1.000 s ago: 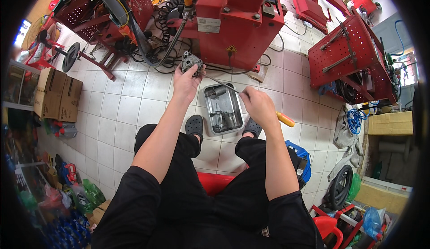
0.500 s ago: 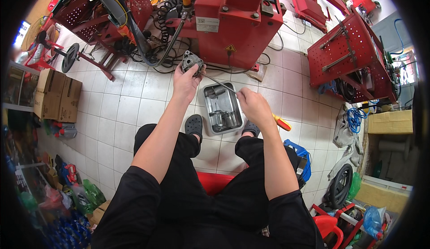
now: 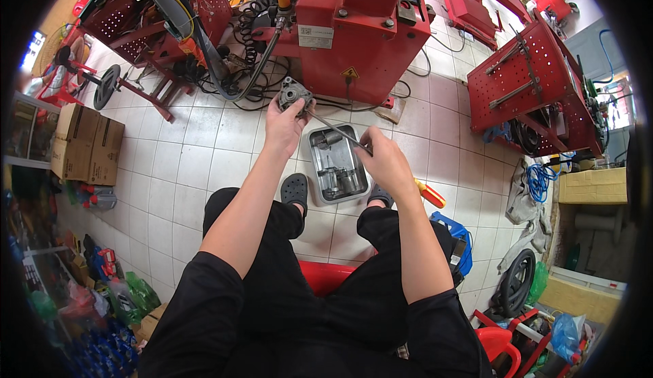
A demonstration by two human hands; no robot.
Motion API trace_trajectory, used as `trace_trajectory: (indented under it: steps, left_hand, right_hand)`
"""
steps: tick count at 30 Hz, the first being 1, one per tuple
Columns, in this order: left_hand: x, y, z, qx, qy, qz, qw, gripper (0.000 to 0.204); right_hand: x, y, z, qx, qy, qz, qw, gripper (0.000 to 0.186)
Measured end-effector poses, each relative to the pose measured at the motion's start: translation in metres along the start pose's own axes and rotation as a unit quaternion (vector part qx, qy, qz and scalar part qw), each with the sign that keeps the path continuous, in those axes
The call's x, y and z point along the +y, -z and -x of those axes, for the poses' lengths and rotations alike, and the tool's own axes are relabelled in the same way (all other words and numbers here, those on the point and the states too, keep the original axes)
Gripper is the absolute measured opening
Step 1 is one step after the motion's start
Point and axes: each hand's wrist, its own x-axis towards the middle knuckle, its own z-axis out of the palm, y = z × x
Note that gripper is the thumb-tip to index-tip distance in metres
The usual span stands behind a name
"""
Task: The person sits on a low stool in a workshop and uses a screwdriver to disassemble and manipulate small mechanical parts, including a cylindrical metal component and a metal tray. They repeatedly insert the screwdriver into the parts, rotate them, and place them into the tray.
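My left hand (image 3: 286,123) grips a grey cast-metal part (image 3: 294,96) with a round bore, held up in front of the red machine. The long steel shaft (image 3: 337,126) of a screwdriver with a yellow-and-red handle (image 3: 430,194) meets that part at its lower right. My right hand (image 3: 377,153) has its fingers closed on the shaft, while the handle shows beyond my wrist. Below, between my dark clogs (image 3: 294,191), a steel tray (image 3: 315,194) on the tiled floor holds several metal pieces.
The red machine (image 3: 357,62) stands ahead, with hoses and cables at its base. A perforated red cart (image 3: 493,92) is at right, cardboard boxes (image 3: 88,147) at left. A blue case (image 3: 462,262) and a wheel (image 3: 517,283) lie at lower right. A red seat (image 3: 320,276) is under me.
My right hand has shifted slightly left and its fingers have re-settled along the shaft. The screwdriver handle has moved a little and shows more red. My left hand stays about where it was.
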Motion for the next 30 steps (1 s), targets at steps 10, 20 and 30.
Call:
trace_trajectory:
  steps: [10,20,30]
  left_hand:
    - [-0.001,-0.006,0.004,0.003,0.006,-0.010,1.000,0.038]
    - [0.000,-0.005,0.003,-0.011,0.005,-0.018,1.000,0.037]
    - [0.004,-0.007,0.005,-0.029,0.007,-0.026,0.999,0.036]
  right_hand:
    - [0.007,-0.010,-0.002,0.014,0.010,0.010,1.000,0.019]
    - [0.011,-0.014,-0.003,0.022,0.031,0.059,0.998,0.018]
    - [0.006,-0.009,-0.002,-0.035,-0.024,-0.074,0.996,0.020]
